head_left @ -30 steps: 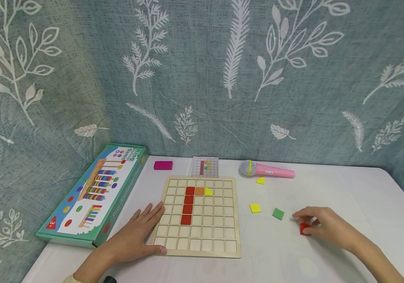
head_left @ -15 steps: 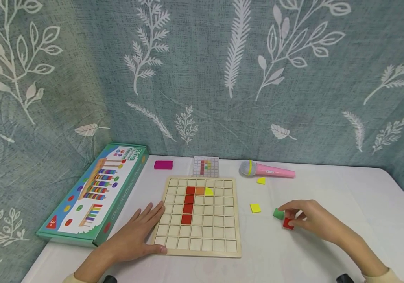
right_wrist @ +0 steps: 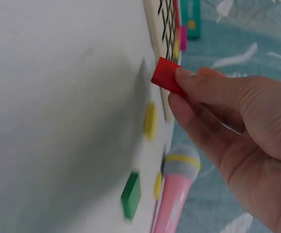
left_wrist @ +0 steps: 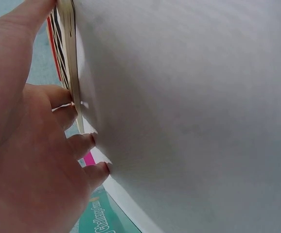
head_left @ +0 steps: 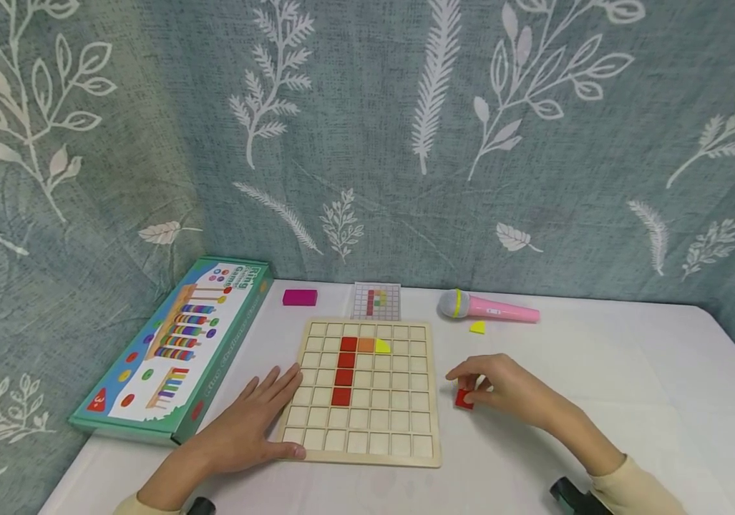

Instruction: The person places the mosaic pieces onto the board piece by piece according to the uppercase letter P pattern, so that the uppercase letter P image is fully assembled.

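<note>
My right hand (head_left: 509, 390) pinches a red square block (head_left: 464, 399) between thumb and fingers, just off the right edge of a wooden grid board (head_left: 380, 422). In the right wrist view the block (right_wrist: 166, 75) is held above the white table. My left hand (head_left: 247, 429) lies along the board's left side, fingers extended, thumb on the near left corner. A column of red squares (head_left: 343, 378) fills cells of the board. Beside the top one sit an orange square (head_left: 365, 345) and a yellow quarter-round piece (head_left: 383, 347).
A yellow block (right_wrist: 150, 120) and a green block (right_wrist: 131, 196) are hidden behind my right hand in the head view. Farther back lie a yellow quarter-round (head_left: 477, 327), a pink microphone (head_left: 502, 310), a pattern card (head_left: 376, 302) and a magenta block (head_left: 299, 297). A game box (head_left: 187, 350) lies left.
My right hand has carried the red block leftward across the table, past the green and yellow blocks, to near the board. The left hand has stayed in place.
</note>
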`<state>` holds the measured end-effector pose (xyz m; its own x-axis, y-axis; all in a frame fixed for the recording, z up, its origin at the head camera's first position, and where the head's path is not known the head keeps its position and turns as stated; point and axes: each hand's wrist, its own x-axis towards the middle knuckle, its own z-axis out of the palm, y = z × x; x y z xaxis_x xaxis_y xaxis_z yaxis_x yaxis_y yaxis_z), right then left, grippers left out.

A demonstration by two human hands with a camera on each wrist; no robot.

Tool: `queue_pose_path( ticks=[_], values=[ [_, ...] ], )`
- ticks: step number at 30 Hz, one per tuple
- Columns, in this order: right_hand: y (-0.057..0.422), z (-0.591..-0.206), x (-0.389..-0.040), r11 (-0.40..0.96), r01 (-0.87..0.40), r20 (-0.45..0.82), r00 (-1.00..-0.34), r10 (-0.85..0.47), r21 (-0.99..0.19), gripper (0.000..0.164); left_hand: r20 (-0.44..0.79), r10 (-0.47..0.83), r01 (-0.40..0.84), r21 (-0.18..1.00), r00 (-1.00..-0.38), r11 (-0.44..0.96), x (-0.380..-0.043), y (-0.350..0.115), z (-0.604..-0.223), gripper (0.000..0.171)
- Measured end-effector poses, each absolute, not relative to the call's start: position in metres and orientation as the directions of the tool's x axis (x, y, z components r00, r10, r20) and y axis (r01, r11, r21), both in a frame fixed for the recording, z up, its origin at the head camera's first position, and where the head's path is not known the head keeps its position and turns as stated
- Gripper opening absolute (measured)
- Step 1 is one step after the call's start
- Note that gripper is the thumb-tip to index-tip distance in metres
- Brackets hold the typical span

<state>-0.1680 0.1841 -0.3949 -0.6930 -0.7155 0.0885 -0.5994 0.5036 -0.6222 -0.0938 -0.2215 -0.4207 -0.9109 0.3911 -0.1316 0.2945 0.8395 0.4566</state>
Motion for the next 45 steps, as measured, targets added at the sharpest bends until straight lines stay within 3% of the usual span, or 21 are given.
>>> queue_pose_path(
  ticks=[10, 23, 29, 38, 45],
  values=[
    [0.139, -0.39, -0.176, 0.434, -0.645, 0.109, -0.626, -0.772, -0.629, 0.031, -0.134, 0.39, 0.291, 0.461, -0.911, 0.838, -0.095, -0.22, -0.418, 0.115],
    [0.074, -0.392, -0.176, 0.381, -0.619, 0.083, -0.587, -0.805, -0.686, 0.029, -0.148, 0.38, 0.277, 0.458, -0.913, 0.845, -0.092, -0.22, -0.417, 0.115],
    [0.048, -0.399, -0.171, 0.361, -0.667, 0.107, -0.552, -0.827, -0.652, 0.025, -0.145, 0.38, 0.279, 0.456, -0.914, 0.845, -0.093, -0.219, -0.417, 0.113],
    [0.029, -0.402, -0.162, 0.352, -0.694, 0.128, -0.539, -0.833, -0.628, 0.023, -0.135, 0.39, 0.291, 0.46, -0.911, 0.839, -0.094, -0.218, -0.415, 0.113],
    [0.021, -0.403, -0.159, 0.409, -0.688, 0.089, -0.565, -0.82, -0.599, 0.021, -0.14, 0.387, 0.287, 0.459, -0.911, 0.841, -0.094, -0.218, -0.415, 0.113]
  ],
)
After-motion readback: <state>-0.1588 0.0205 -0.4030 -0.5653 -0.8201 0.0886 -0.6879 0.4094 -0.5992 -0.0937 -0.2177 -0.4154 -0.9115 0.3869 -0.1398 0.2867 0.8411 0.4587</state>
